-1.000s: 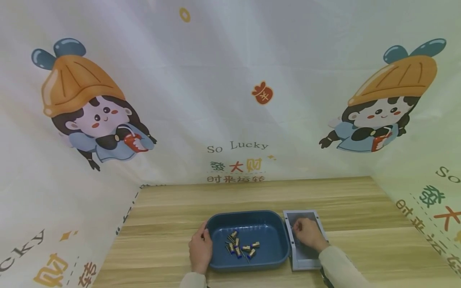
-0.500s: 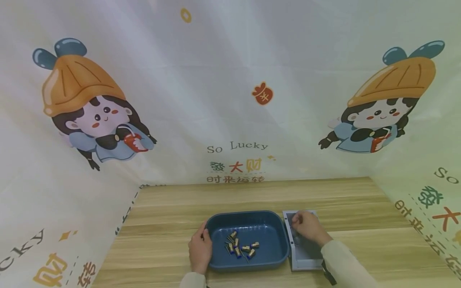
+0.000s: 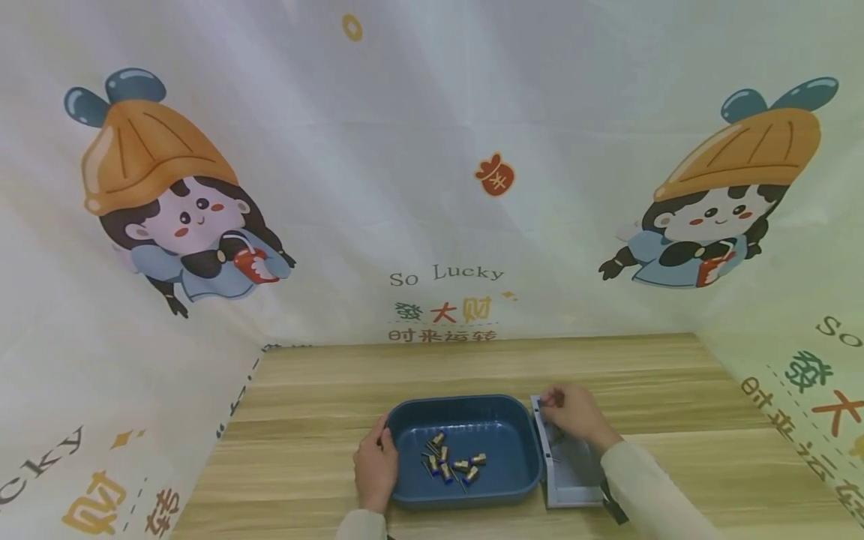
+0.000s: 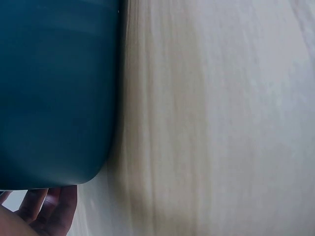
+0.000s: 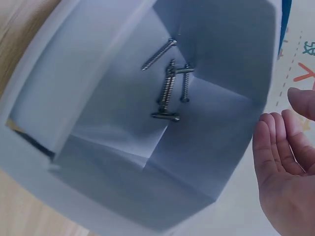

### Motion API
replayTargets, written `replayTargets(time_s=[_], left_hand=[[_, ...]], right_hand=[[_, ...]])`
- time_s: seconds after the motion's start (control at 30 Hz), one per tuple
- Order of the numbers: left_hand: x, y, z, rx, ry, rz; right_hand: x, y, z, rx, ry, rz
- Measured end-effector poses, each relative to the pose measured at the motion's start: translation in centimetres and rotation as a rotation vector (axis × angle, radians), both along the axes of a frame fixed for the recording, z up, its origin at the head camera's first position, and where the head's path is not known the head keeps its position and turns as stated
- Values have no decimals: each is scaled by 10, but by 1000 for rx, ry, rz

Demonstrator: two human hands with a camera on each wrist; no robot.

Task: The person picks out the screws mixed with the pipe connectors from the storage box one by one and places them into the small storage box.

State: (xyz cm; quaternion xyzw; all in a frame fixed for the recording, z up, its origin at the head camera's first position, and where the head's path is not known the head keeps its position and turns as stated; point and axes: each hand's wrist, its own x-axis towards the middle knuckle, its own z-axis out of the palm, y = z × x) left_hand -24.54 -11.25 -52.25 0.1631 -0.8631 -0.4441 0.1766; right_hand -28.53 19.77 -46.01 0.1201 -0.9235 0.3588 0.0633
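My left hand (image 3: 376, 463) grips the left end of a dark blue plastic basin (image 3: 502, 480), the thumb near the rim and the fingers along the outer wall. Inside the basin lie several brass fittings with blue collars (image 3: 472, 475) and thin screws (image 3: 463, 486). Over the far end of a grey box (image 3: 575, 495) is my right hand (image 3: 577, 412). In the right wrist view its fingertips are right at the box's edge, the thumb stands apart, and nothing shows between them. Several metal screws (image 5: 167, 88) lie on the box's floor.
The box stands close against the basin's right side on a wood-grain table (image 3: 324, 390). A printed cloth (image 3: 432, 225) hangs behind and on both sides. A black strap (image 3: 614, 510) is below my right sleeve.
My right hand has moved from the middle of the grey box up to its far left corner. The left hand and the basin have stayed in place.
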Motion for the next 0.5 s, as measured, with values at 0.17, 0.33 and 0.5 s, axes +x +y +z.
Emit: replayTargets(time_s=[0.17,0.33,0.5], left_hand=[[-1,0,0,-1,-2,1],[-1,0,0,-2,3,3],[-1,0,-1,-3,0,1]], right_hand=[[0,-8,6,-29,1,12],[-1,-19,4,-52,-19,63],[0,-30,-3,-72,-59,91]])
